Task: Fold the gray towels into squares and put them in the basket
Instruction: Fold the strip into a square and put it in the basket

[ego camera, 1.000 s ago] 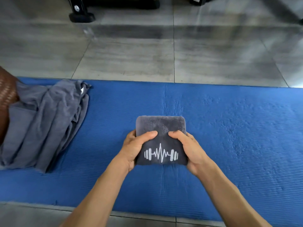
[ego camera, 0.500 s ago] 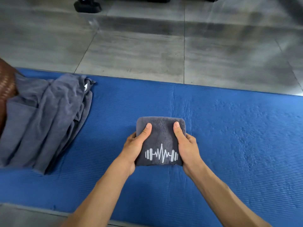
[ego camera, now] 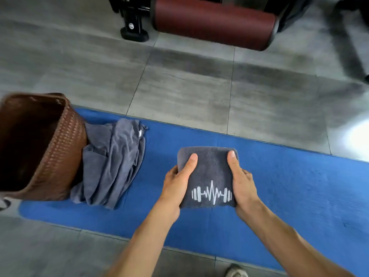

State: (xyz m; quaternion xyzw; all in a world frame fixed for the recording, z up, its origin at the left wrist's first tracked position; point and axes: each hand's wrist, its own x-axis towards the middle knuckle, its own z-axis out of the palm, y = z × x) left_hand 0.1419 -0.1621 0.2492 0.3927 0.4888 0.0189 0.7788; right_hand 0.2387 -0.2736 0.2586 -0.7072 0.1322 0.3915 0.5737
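A folded gray towel (ego camera: 209, 170), square, with a white dumbbell-and-pulse logo, is held over the blue mat (ego camera: 289, 186). My left hand (ego camera: 176, 180) grips its left edge, thumb on top and fingers underneath. My right hand (ego camera: 240, 180) grips its right edge the same way. A brown woven basket (ego camera: 60, 152) stands at the left end of the mat, its opening toward me. Against the basket's right side lies a crumpled, unfolded gray towel (ego camera: 111, 162).
Grey floor tiles (ego camera: 189, 86) surround the mat. A dark red padded roller (ego camera: 213, 21) on a black gym machine frame (ego camera: 133, 27) stands at the back. A shoe tip (ego camera: 235, 271) shows at the bottom edge.
My view has swung left, bringing the basket and the gym machine into sight. Both thumbs slid farther up the folded towel, and the towel appears lifted slightly off the mat.
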